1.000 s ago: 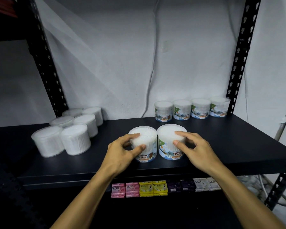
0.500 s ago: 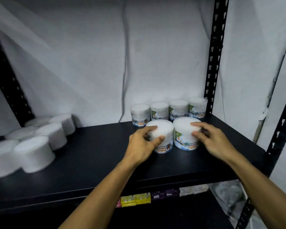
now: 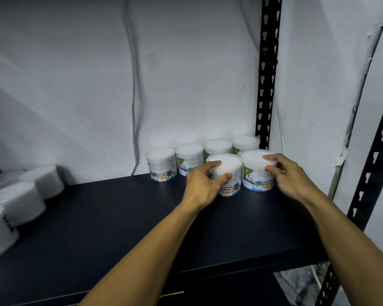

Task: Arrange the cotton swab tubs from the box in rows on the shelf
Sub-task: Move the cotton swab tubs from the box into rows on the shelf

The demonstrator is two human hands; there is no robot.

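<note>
As both tubs have slid back since a moment ago, the left hand [image 3: 202,183] grips one tub [image 3: 227,174] and the right hand [image 3: 291,175] its neighbour [image 3: 255,171]. Just beyond the fingertips stands the back row [image 3: 163,163] (four tubs), so a second row on the shelf [image 3: 119,221] is starting.

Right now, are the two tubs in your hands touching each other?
Cannot tell. In the head view the left tub and right tub sit side by side, any gap unclear.

Both tubs [image 3: 227,173] slid back (toward rear row [image 3: 189,159])
</note>
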